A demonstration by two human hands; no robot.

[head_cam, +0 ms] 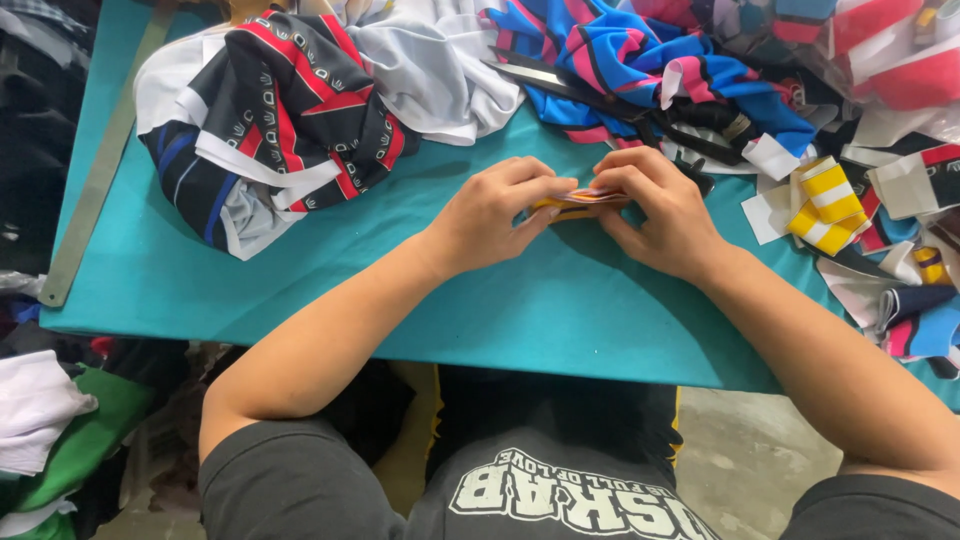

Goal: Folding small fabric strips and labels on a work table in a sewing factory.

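Observation:
My left hand (497, 212) and my right hand (655, 212) meet in the middle of the teal table (300, 290). Both pinch a small folded strip of fabric (580, 201), yellow with orange and pale stripes, held flat just above the tabletop. My left fingers grip its left end, my right fingers fold over its right end. Most of the strip is hidden under my fingers.
A black, red and white patterned garment pile (285, 120) lies at the back left, white cloth (430, 70) behind it. Blue and pink garments (620, 60) with black scissors (560, 80) sit at the back. Yellow-striped cuffs (825, 200) and scraps crowd the right. A metal ruler (100, 170) lies along the left edge.

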